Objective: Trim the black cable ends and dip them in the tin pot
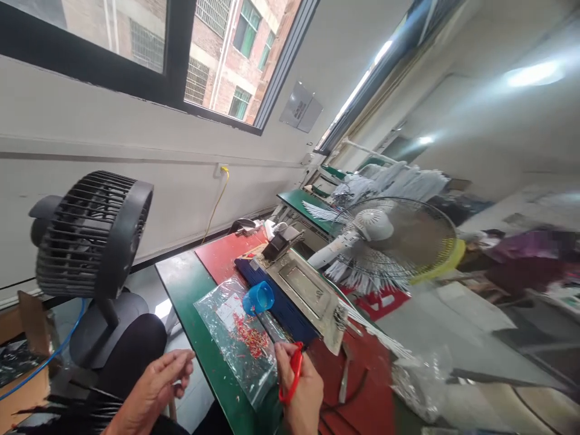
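Note:
My right hand [301, 386] is closed on red-handled scissors [295, 371] over the near part of the bench; their blades are hard to make out. Off the bench's left edge is my left hand [165, 377], its thumb and index finger pinched together on something too small to name. Between and beyond my hands, a clear plastic bag [215, 329] lies on the green bench top [206, 356]. Many small red and yellowish pieces [251, 338] are spread on the bag. A blue cup [259, 298] lies tilted at the pieces' far end, its opening hard to read.
A blue and beige machine [299, 290] sits beyond the bag. Tweezers-like metal tool [345, 374] lies on the red mat at right. A black fan [95, 235] stands left, a white fan [376, 229] beyond the machine. Black strands [67, 405] hang at lower left.

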{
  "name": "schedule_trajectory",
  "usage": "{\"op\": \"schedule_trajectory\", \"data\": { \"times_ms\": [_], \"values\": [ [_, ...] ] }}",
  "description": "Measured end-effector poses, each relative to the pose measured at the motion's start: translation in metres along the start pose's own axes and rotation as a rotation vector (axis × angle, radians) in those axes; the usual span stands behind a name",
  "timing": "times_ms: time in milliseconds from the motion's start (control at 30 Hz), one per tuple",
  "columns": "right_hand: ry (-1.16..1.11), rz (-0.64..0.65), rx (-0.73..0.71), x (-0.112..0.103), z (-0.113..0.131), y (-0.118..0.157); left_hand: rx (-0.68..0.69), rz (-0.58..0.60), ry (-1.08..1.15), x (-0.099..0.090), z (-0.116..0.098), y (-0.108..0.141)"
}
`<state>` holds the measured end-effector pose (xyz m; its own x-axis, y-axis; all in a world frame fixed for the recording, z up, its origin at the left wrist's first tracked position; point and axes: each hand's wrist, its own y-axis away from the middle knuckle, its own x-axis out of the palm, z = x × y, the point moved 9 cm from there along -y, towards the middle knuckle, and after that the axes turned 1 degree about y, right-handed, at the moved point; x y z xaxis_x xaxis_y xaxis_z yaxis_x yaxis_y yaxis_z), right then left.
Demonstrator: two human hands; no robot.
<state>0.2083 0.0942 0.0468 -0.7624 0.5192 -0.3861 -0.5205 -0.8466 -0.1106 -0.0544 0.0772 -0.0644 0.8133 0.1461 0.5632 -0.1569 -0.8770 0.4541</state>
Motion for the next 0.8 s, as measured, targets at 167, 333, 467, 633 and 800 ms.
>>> {"op": "schedule_trajectory", "data": {
  "times_ms": [167, 333, 467, 633, 800],
  "values": [
    [0.302, -0.011, -0.077, -0.013, 0.008, -0.032, 0.244, -0.135, -0.672, -0.059, -0.014, -0.019],
    [0.651, -0.041, -0.075, -0.008, 0.015, -0.049, 0.356, -0.276, -0.939, -0.101, -0.021, -0.019],
    [0.828, 0.018, -0.052, 0.001, 0.017, -0.055, 0.363, -0.313, -0.961, -0.117, -0.017, -0.021],
    [0.903, 0.069, -0.046, 0.008, 0.012, -0.057, 0.341, -0.280, -0.905, -0.117, -0.016, -0.024],
    [0.929, 0.087, -0.032, 0.009, 0.010, -0.059, 0.348, -0.323, -0.888, -0.113, -0.025, -0.020]
  ]
}}
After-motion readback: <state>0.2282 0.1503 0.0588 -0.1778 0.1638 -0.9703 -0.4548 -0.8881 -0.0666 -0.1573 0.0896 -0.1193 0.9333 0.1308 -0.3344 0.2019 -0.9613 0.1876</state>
